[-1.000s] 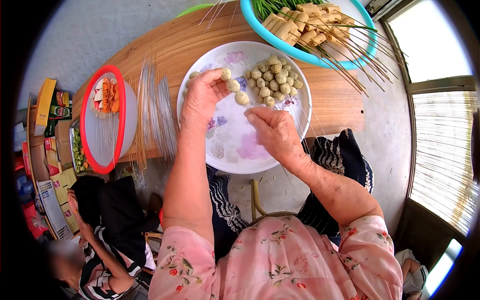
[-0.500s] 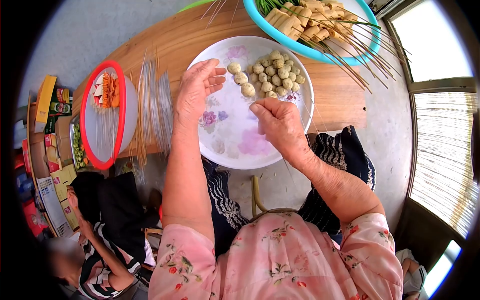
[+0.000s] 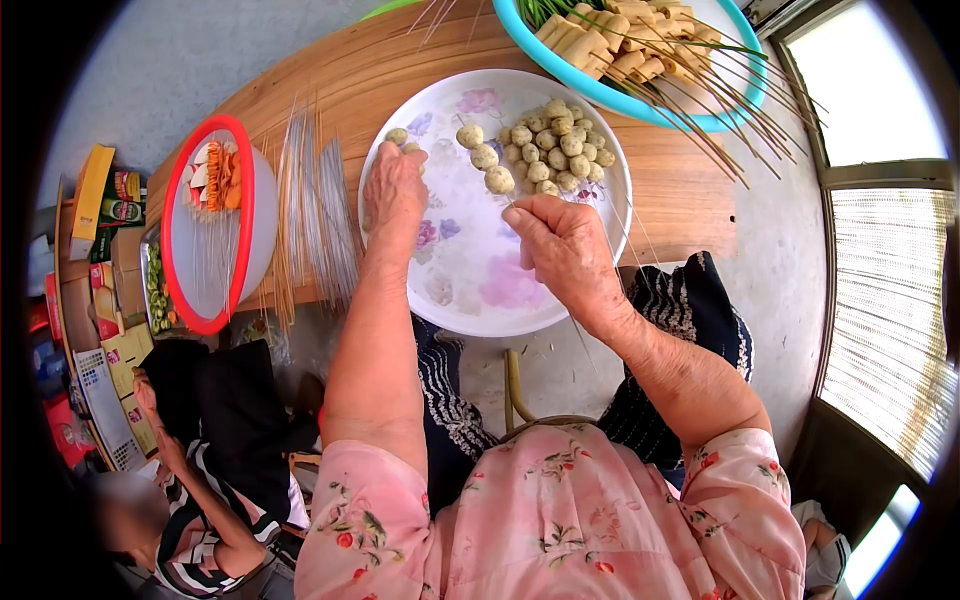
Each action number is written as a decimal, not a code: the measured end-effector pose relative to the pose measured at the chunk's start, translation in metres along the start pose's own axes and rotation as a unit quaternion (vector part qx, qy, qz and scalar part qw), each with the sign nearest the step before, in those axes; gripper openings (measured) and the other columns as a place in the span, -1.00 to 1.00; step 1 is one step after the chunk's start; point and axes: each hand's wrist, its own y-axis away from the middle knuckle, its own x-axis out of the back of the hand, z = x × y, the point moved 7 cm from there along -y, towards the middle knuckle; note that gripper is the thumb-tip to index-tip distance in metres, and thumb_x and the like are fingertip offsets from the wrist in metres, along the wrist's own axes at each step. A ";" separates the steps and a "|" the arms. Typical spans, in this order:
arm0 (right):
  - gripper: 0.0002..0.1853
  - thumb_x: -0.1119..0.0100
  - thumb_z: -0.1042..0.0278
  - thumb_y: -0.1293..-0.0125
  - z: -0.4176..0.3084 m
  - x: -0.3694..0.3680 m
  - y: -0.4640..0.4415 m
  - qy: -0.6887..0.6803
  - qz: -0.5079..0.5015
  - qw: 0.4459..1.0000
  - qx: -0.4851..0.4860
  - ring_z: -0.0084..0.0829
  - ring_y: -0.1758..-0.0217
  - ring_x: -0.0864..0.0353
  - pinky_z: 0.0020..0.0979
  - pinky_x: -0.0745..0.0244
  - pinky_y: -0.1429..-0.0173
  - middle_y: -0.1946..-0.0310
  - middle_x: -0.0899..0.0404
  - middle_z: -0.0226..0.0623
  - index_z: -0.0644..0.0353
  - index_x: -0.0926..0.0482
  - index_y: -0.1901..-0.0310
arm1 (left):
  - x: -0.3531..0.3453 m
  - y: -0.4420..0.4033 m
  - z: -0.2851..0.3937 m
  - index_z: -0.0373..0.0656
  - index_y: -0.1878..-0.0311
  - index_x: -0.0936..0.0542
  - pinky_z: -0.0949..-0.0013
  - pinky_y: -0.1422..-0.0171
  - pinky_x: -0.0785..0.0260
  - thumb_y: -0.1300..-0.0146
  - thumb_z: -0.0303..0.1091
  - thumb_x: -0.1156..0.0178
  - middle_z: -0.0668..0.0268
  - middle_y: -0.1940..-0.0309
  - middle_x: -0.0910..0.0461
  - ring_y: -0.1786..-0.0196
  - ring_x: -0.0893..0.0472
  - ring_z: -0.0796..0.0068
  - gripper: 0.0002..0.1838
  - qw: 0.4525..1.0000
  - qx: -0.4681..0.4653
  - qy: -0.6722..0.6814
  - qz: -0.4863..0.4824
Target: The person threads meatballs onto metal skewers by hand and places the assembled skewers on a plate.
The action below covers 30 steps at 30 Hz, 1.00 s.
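My right hand point(image 3: 568, 245) is closed on a thin skewer. At its far end three greenish-grey speckled meatballs point(image 3: 484, 157) are threaded in a row above a round white tray point(image 3: 440, 290) with a floral print. At the tray's left rim my left hand point(image 3: 393, 192) is curled downward over more meatballs. One loose meatball point(image 3: 397, 135) shows just beyond its fingers, and another peeks out at the fingertips; the palm hides what lies under it. A heap of meatballs point(image 3: 562, 142) sits at the tray's far right.
A turquoise-rimmed basin point(image 3: 520, 45) holds skewered rolls, their sticks jutting right. Left of the tray, bare skewers point(image 3: 325, 215) lie on the wooden table point(image 3: 255, 105) beside a red-rimmed basket point(image 3: 240, 285) with filled skewers. Another person point(image 3: 215, 500) sits at lower left.
My left hand has turned from an open pose to a curled one over the meatballs at the tray's left rim. My right hand still holds the loaded skewer, almost unmoved.
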 end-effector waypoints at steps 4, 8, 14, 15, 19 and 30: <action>-0.78 -0.09 0.35 -0.30 -0.001 0.002 0.000 -0.013 0.008 1.000 0.019 -0.65 0.64 -0.35 -0.54 -0.32 0.50 0.70 -0.40 -0.43 0.38 -0.57 0.29 | 0.001 0.000 -0.002 -0.03 0.19 -0.66 0.20 0.07 -0.44 -0.09 -0.48 -0.19 0.17 0.18 -0.53 0.09 -0.56 0.14 -0.80 1.000 0.010 0.008 0.013; -0.82 -0.11 0.42 -0.26 -0.003 0.004 -0.001 -0.013 0.022 0.999 0.046 -0.56 0.72 -0.42 -0.46 -0.36 0.57 0.76 -0.44 -0.32 0.40 -0.57 0.37 | 0.003 -0.011 -0.012 -0.17 0.07 -0.60 0.28 0.06 -0.46 -0.16 -0.44 -0.17 0.17 0.18 -0.58 0.14 -0.61 0.29 -0.75 0.942 0.115 0.300 -0.091; -0.80 -0.10 0.41 -0.27 -0.009 -0.003 0.005 0.015 -0.002 0.999 0.041 -0.57 0.73 -0.41 -0.45 -0.34 0.59 0.78 -0.42 -0.32 0.39 -0.58 0.39 | 0.006 -0.007 0.005 -0.37 0.04 -0.46 0.36 0.07 -0.52 -0.28 -0.37 -0.13 0.14 0.24 -0.57 0.19 -0.62 0.35 -0.72 0.652 0.211 0.715 -0.137; -0.80 -0.10 0.41 -0.27 -0.009 -0.004 0.006 0.018 -0.009 0.999 0.040 -0.57 0.73 -0.41 -0.45 -0.34 0.59 0.78 -0.42 -0.32 0.39 -0.58 0.39 | 0.006 -0.007 0.005 -0.35 0.06 -0.47 0.35 0.06 -0.52 -0.28 -0.38 -0.13 0.15 0.25 -0.57 0.20 -0.62 0.35 -0.75 0.629 0.213 0.735 -0.138; -0.80 -0.09 0.40 -0.28 -0.008 -0.006 0.006 0.009 -0.020 0.999 0.046 -0.59 0.72 -0.41 -0.46 -0.34 0.59 0.78 -0.42 -0.33 0.39 -0.59 0.36 | 0.005 -0.010 -0.002 -0.34 0.12 -0.49 0.33 0.02 -0.50 -0.27 -0.36 -0.15 0.14 0.21 -0.57 0.12 -0.61 0.33 -0.77 0.601 0.205 0.761 -0.129; -0.80 -0.09 0.39 -0.28 -0.004 -0.008 0.005 0.014 -0.025 0.999 0.034 -0.59 0.71 -0.42 -0.46 -0.36 0.57 0.77 -0.42 -0.32 0.39 -0.59 0.35 | 0.008 -0.010 0.007 -0.36 0.15 -0.50 0.35 0.08 -0.52 -0.27 -0.41 -0.13 0.13 0.24 -0.59 0.13 -0.63 0.26 -0.81 0.595 0.194 0.769 -0.129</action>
